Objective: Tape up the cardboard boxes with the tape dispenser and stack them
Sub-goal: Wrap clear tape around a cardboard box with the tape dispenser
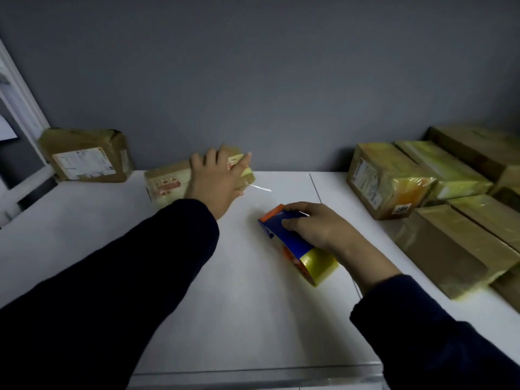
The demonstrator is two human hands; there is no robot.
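Note:
A small taped cardboard box with red markings lies at the back of the white table, near the grey wall. My left hand rests on top of it with the fingers spread and fairly straight. A loose strip of clear tape sticks out from the box's right end. My right hand grips a blue and orange tape dispenser with a yellowish tape roll, low over the table to the right of the box.
A larger box with a white label leans against the wall at the back left. Several taped boxes are piled along the right side of the table. A white frame stands at the far left.

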